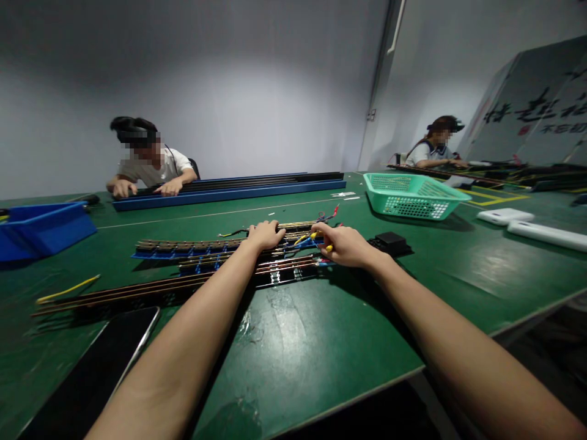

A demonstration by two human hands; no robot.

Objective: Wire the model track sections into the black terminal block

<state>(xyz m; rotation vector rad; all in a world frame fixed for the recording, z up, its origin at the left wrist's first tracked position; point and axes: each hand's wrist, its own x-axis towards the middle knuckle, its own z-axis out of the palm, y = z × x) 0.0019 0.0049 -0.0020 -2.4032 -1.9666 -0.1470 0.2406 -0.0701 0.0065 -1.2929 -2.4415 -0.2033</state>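
Long dark strips with copper-coloured rods (137,290) lie across the green table, beside shorter rod assemblies on blue supports (183,247). My left hand (266,236) rests on the middle of the rod assemblies, fingers apart and pressing lightly from above. At their right end my right hand (342,243) is closed around a thin tool with yellow parts (329,248); its tip is too small to make out. Yellow and blue wires (302,240) run between my hands. Red-tipped wires (336,211) stick up behind my right hand.
A black block (391,243) sits right of my right hand. Behind it stands a green basket (415,197). A blue bin (46,229) is at the left, a phone (92,373) at front left. Two people work beyond, one at a long blue tray (229,194). White devices (504,216) lie right.
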